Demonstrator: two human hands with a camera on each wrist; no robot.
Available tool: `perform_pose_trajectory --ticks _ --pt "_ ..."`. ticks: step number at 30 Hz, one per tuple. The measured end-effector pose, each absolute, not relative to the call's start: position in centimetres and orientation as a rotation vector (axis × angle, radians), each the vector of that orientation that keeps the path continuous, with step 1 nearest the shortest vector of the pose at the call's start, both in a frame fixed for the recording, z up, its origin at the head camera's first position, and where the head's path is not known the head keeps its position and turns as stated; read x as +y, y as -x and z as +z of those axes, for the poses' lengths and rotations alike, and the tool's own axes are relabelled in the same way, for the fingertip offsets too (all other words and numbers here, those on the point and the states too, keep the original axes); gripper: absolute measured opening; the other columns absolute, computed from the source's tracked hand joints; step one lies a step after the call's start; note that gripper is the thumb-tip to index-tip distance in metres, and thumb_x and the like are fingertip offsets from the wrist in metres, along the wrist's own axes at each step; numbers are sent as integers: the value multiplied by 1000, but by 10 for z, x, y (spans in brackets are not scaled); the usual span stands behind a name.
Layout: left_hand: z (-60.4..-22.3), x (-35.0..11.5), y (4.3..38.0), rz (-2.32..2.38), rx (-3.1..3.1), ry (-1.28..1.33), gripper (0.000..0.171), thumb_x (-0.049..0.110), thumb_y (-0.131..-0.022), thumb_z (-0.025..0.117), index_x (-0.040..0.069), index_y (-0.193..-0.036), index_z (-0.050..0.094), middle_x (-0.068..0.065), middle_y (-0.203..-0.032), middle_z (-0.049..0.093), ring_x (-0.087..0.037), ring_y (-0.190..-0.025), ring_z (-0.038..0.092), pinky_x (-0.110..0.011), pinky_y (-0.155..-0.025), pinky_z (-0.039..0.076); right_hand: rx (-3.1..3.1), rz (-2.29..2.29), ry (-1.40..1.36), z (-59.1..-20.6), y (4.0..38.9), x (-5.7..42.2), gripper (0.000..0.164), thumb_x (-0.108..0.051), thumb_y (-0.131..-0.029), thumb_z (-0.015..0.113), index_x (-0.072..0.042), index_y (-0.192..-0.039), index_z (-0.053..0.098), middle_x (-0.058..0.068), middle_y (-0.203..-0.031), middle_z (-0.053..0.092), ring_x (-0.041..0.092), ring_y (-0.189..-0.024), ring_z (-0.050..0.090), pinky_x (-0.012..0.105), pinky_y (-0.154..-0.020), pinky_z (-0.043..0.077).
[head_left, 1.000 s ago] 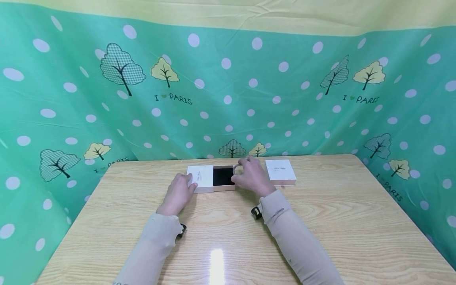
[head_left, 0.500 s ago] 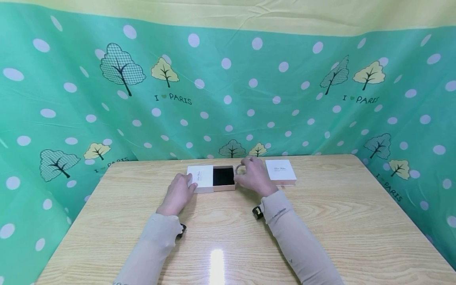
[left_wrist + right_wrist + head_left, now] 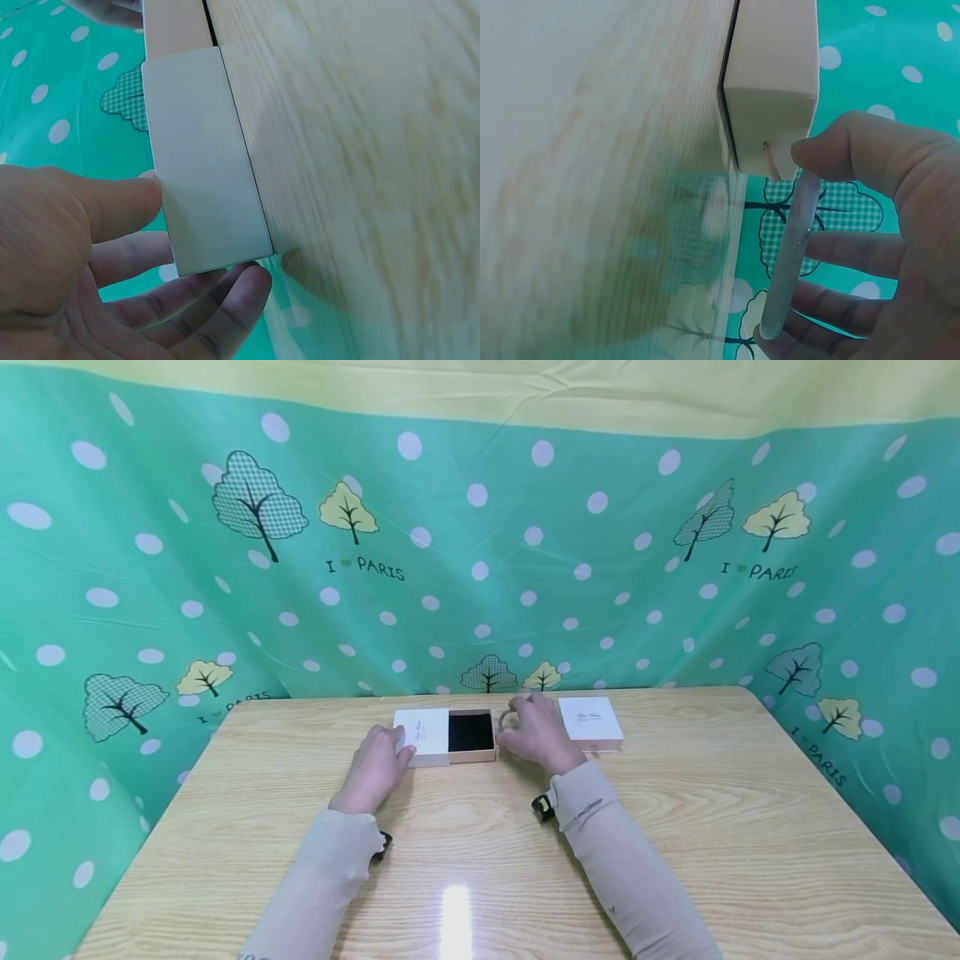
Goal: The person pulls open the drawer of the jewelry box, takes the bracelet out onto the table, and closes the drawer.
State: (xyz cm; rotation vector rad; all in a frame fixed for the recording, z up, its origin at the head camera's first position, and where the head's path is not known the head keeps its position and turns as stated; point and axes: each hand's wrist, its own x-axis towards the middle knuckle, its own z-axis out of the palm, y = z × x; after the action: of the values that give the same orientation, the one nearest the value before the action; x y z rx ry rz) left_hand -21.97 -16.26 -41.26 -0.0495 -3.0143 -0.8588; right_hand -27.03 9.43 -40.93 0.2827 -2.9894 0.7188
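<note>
A white sliding gift box [image 3: 422, 735] with small print stands partly pulled out at the table's far side. Its inner tray [image 3: 472, 737], pinkish outside and black inside, sticks out to the right. My left hand [image 3: 375, 766] grips the white sleeve's left end, thumb on top and fingers against the end face [image 3: 202, 165]. Just right of the tray, my right hand [image 3: 538, 732] holds a pale translucent bangle [image 3: 790, 255] on edge between thumb and fingertips. A small ribbon tab [image 3: 772, 162] shows on the tray's end face, beside the bangle.
A second white box [image 3: 590, 720], closed, sits just right of my right hand. The wooden table [image 3: 465, 835] ends close behind both boxes, where a green dotted curtain [image 3: 480, 543] hangs.
My right hand has drawn slightly to the right with the bangle, away from the tray's end. The left hand and both boxes have stayed put.
</note>
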Motion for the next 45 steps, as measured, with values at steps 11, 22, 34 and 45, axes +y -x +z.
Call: perform_pose_trajectory --ticks 11,22,34,45 --pt "-414 -163 220 -862 -3018 48 50 19 -98 55 -9 -138 42 -28 -127 47 -43 -119 48 -51 -101 40 -3004 712 -277 -413 271 96 56 -34 -71 79 -9 -118 61 13 -118 51 30 -108 45 42 -91 43" --pt "-413 -164 219 -866 -3015 57 50 18 -98 55 -9 -137 42 -28 -126 47 -43 -118 48 -51 -100 41 -3019 718 -259 -416 271 98 57 -30 -74 78 -6 -122 59 14 -113 50 30 -104 44 41 -84 46" --pt "-413 -164 219 -876 -3009 62 50 19 -98 55 -10 -137 42 -28 -126 47 -43 -118 48 -50 -100 41 -3073 681 -237 -418 273 100 58 -33 -74 76 -7 -123 59 11 -109 50 29 -101 45 39 -79 48" --pt "-411 -164 217 -895 -3016 50 51 19 -98 55 -9 -138 42 -28 -127 47 -43 -118 48 -50 -100 41 -3088 644 -332 -419 275 100 54 -33 -74 76 -9 -121 61 10 -109 54 28 -98 47 36 -79 44"
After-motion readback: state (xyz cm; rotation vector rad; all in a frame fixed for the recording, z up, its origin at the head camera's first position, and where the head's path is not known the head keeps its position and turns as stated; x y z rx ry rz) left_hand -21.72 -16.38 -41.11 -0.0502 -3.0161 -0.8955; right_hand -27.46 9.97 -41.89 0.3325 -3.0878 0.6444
